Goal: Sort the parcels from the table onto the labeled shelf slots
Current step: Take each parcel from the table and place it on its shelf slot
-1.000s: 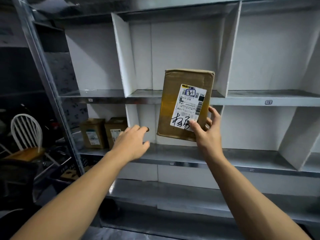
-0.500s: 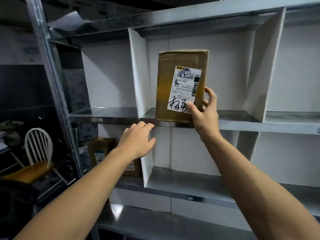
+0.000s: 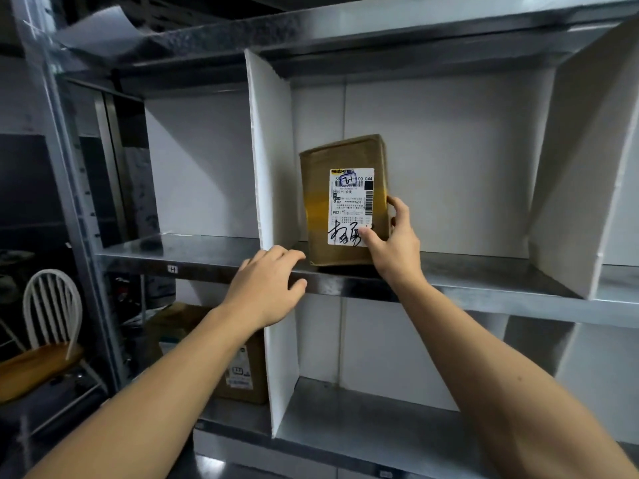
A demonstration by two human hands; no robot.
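A: What do the hands do at this moment?

B: The right hand [image 3: 394, 247] holds the cardboard parcel [image 3: 316, 209] at its lower right corner, thumb on the shipping label [image 3: 351, 205], fingers curled round the side. The left hand [image 3: 266, 288] holds nothing. Its fingers are loosely bent at the front edge of the metal shelf [image 3: 484, 274], just left of the parcel.

A: And where does the parcel stand?

B: Upright, label toward the person, its bottom at the shelf board. It is just right of the white divider [image 3: 269, 150] that rises above the left hand. Whether its full weight is already down, I cannot tell.

A: So which step is it?

B: I judge it is the placing into the slot, nearly finished. The next move asks the right hand to let go without tipping the parcel, perhaps after a small push deeper. Below the left hand, other parcels [image 3: 242, 371] stand on the lower shelf [image 3: 345, 409].
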